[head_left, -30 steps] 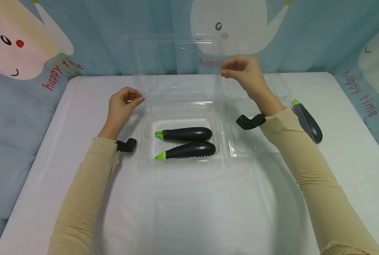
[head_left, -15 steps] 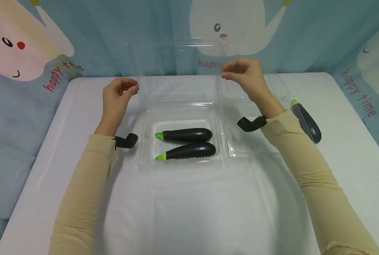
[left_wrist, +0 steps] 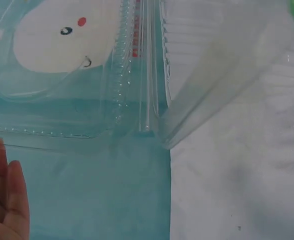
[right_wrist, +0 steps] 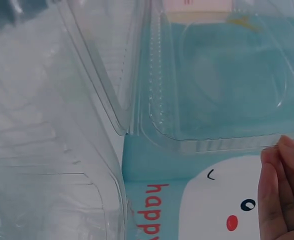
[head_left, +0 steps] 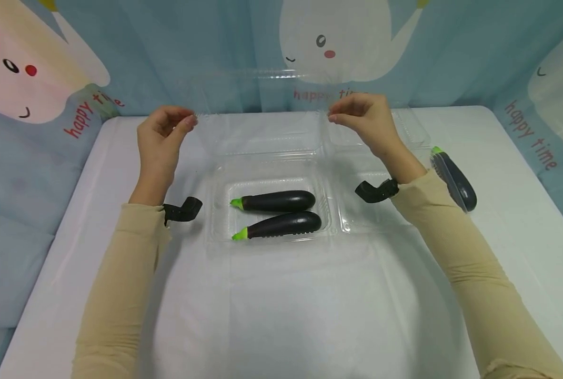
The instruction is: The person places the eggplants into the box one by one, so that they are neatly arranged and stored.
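A clear plastic clamshell container (head_left: 215,210) lies opened on the white table, its raised lid (head_left: 267,131) leaning back toward the curtain. Two dark eggplants (head_left: 279,201) with green stem ends lie side by side in its base. My left hand (head_left: 159,145) has its fingertips at the lid's left edge, and the left wrist view shows those fingers (left_wrist: 17,192) overlapping the rim. On the other side, my right hand (head_left: 364,121) pinches the lid's right edge between thumb and fingers (right_wrist: 272,175).
A second clear plastic container (head_left: 348,223) stands open at the right, partly behind my right forearm. Beyond it lies another eggplant (head_left: 456,179), near the table's right side. A blue patterned curtain (head_left: 224,37) rises behind the table.
My left hand has moved up and left along the lid's side. The lid's far edge has tipped lower and back; my right hand has dropped slightly. The eggplants have stayed put.
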Demonstrator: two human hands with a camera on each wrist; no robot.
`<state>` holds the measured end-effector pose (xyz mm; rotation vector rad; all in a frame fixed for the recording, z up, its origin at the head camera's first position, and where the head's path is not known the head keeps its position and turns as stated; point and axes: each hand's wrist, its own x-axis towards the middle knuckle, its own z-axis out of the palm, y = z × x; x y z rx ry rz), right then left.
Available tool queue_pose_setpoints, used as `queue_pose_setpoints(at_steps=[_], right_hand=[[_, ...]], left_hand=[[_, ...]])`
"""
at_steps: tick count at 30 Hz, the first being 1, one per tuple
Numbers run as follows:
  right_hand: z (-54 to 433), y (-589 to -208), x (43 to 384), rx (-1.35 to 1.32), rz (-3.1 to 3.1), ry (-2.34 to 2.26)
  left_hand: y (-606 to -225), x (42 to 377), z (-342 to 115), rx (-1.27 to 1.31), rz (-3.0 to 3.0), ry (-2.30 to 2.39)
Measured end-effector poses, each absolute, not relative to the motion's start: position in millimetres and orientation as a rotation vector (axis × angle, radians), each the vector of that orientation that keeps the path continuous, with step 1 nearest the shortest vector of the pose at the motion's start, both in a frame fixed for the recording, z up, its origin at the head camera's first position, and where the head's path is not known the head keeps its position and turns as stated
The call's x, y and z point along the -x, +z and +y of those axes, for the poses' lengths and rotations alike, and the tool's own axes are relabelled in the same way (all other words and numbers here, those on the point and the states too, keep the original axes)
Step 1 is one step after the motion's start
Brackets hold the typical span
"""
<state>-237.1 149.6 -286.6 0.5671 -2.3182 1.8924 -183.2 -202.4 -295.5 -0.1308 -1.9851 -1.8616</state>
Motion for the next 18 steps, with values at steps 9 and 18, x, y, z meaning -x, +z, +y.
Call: queue_pose_setpoints(at_steps=[9, 18], right_hand=[[153.1, -286.8, 223.0, -0.635, -2.327, 1.836], [160.4, -288.4, 205.8, -0.766, -2.294, 1.843]], left_hand=[[-296.0, 173.5, -208.2, 0.200, -1.944, -1.893], [-300.5, 159.3, -214.8, 0.292, -1.909, -1.969]])
